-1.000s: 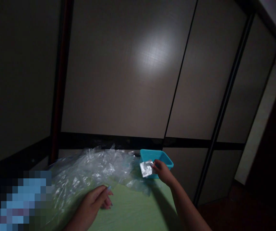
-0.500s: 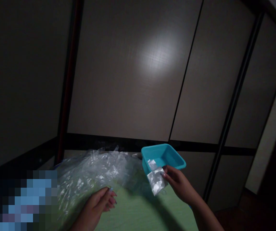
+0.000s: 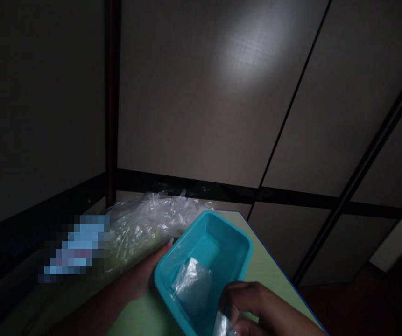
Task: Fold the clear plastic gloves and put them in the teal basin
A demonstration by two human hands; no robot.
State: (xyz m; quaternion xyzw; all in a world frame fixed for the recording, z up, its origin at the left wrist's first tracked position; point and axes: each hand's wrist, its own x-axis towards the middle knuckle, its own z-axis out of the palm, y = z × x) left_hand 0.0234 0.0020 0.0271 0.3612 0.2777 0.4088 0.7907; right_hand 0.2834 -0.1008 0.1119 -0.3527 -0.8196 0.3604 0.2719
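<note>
A turquoise plastic basin (image 3: 234,233) sits low in the middle of the view, its inside facing me. Against its left side is my left hand (image 3: 148,273), closed on the basin; the thumb tip shows by the rim and the other fingers are hidden behind the wall. A flat, shiny clear plastic packet (image 3: 193,287) lies inside, toward the left. Over the basin's near right edge, my right hand (image 3: 246,303) pinches another small shiny plastic packet (image 3: 222,324), partly cut off by the bottom of the view.
Crumpled clear plastic sheeting (image 3: 165,214) spreads over the left and back of the light green tabletop (image 3: 264,261). Behind stands a cabinet with large panels (image 3: 193,116). A blurred-out bluish patch (image 3: 81,247) covers something at the left.
My left hand has gone from free above the table to the basin's left side. The basin has come nearer and turned. My right hand, still holding a packet, has moved lower.
</note>
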